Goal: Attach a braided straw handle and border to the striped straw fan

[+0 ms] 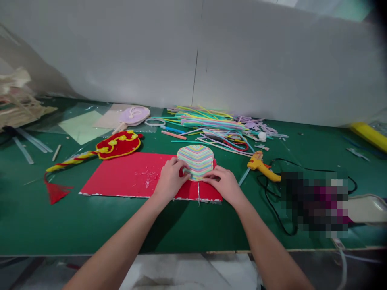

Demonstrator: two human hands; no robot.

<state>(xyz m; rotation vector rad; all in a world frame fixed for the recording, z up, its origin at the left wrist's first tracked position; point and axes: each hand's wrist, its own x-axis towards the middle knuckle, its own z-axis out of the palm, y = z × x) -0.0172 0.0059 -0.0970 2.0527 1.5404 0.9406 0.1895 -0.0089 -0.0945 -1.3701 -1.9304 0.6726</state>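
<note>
Your forearms (pixel 130 245) extend from the near edge over the green worktop (pixel 60 229). Ahead of them, a thin wire (pixel 198 194) hangs from the near rim of the striped disc (pixel 198 158), which sits at the right part of the red board (pixel 121 177). Treat the wire as easily bent; do not use it as a handle. Your left grip (pixel 171 177) bears on the near left rim; you cannot tell whether thumb and finger pinch it. Your right grip (pixel 223 181) appears closed on the near right rim. Expect the disc to be light, soft-faced and slightly springy, with little slip. Its rows may part under a hard pull, so take hold at opposite rims and press lightly.

To the right, note the yellow glue gun (pixel 262 166), its clear stick pointing toward the board; keep your right wrist clear of its nozzle and of the black cable. Left, the red fan (pixel 117 147) lies just by the board's far left corner, limiting sideways travel. Farther back, loose pastel strips (pixel 211 120) form a tangle that could snag. Beyond these stands a pale wall (pixel 145 52).
</note>
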